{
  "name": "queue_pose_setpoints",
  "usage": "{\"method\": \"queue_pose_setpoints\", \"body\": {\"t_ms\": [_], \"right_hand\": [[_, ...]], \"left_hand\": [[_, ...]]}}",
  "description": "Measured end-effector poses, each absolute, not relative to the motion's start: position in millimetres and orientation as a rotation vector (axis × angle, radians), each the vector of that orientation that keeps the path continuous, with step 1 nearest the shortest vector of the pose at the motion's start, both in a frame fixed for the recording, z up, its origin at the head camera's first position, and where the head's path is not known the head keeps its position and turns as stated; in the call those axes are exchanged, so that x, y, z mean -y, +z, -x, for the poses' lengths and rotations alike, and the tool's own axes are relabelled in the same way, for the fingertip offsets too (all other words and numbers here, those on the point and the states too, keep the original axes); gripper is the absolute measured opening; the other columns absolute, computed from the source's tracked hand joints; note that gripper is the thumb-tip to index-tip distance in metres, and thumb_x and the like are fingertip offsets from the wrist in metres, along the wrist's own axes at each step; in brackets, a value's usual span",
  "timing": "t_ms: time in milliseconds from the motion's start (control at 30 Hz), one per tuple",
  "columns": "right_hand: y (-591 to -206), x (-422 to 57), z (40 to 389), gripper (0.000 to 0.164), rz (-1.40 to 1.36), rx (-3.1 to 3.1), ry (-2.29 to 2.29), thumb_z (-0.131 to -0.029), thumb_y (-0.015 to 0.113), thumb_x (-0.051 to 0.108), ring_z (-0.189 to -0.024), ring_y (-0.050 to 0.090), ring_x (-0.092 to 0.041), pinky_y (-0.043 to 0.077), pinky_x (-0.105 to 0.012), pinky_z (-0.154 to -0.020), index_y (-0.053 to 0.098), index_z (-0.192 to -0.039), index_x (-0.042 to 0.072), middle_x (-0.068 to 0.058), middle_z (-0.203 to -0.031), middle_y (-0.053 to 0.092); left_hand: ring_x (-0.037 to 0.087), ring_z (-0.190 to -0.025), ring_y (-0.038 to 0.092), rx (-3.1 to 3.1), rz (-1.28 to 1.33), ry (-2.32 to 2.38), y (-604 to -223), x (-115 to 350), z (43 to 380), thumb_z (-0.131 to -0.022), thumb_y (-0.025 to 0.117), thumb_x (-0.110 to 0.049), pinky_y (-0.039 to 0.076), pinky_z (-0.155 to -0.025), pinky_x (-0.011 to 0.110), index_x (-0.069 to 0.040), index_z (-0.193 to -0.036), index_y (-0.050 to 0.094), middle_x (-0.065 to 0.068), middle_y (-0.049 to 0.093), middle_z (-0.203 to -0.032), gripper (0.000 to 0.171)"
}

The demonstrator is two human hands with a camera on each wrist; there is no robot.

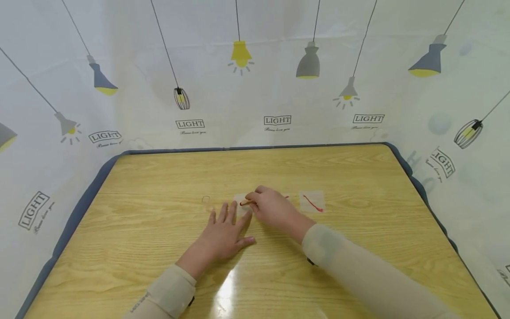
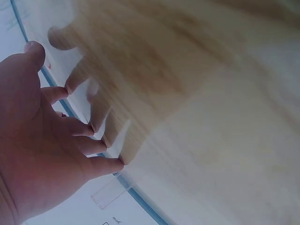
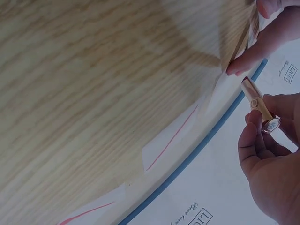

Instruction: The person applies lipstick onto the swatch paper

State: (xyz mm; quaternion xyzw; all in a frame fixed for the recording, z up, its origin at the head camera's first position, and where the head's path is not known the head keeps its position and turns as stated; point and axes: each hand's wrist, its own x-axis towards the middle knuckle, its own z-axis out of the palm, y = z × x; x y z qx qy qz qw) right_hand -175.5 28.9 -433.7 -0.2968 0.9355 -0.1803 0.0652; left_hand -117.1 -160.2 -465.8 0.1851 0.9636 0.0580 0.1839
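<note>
Wood table (image 1: 338, 177): your right hand (image 1: 274, 208) pinches the lipstick (image 3: 253, 93) low, leaving its red tip free over the paper (image 1: 239, 197); your left hand (image 1: 222, 235) spreads straight fingers at the paper's edge, probably steadying it.

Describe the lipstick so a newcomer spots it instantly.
Find the wood-grain table; near its middle is the right hand. That hand pinches the lipstick, a slim gold tube. Unlike the flat, pale, red-lined slips nearby, it is solid and red-tipped.
</note>
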Motion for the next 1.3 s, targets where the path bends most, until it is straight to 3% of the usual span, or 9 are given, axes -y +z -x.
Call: {"method": "queue_pose_setpoints", "body": {"t_ms": [200,433,1300], "right_hand": [[-438.1,-24.3,173.3,0.033,0.945,-2.803,-0.506,-0.105,0.065,0.012,-0.105,0.070,-0.021,0.062,-0.036,-0.093,0.071,-0.138,0.011,-0.009,-0.121,0.069],[-442.1,-21.5,171.0,0.032,0.973,-2.806,-0.474,-0.106,0.065,0.014,-0.097,0.069,-0.017,0.062,-0.032,-0.085,0.071,-0.138,0.012,-0.007,-0.119,0.068],[-445.9,-21.6,176.1,0.033,1.007,-2.814,-0.430,-0.105,0.064,0.011,-0.101,0.071,-0.020,0.063,-0.033,-0.088,0.071,-0.137,0.011,-0.009,-0.118,0.068]], "left_hand": [[0.051,-0.165,0.003,-2.712,-0.523,0.175,-464.8,160.5,116.5,-0.107,0.040,-0.069,0.012,-0.129,0.074,-0.036,-0.171,0.017,0.025,0.001,-0.178,0.076],[0.052,-0.164,0.004,-2.709,-0.531,0.198,-462.7,161.0,115.7,-0.107,0.042,-0.067,0.013,-0.128,0.075,-0.036,-0.170,0.024,0.025,0.002,-0.178,0.073],[0.054,-0.164,0.007,-2.699,-0.541,0.217,-461.5,160.2,119.1,-0.107,0.047,-0.064,0.015,-0.127,0.076,-0.033,-0.169,0.030,0.027,0.006,-0.177,0.071]]}}
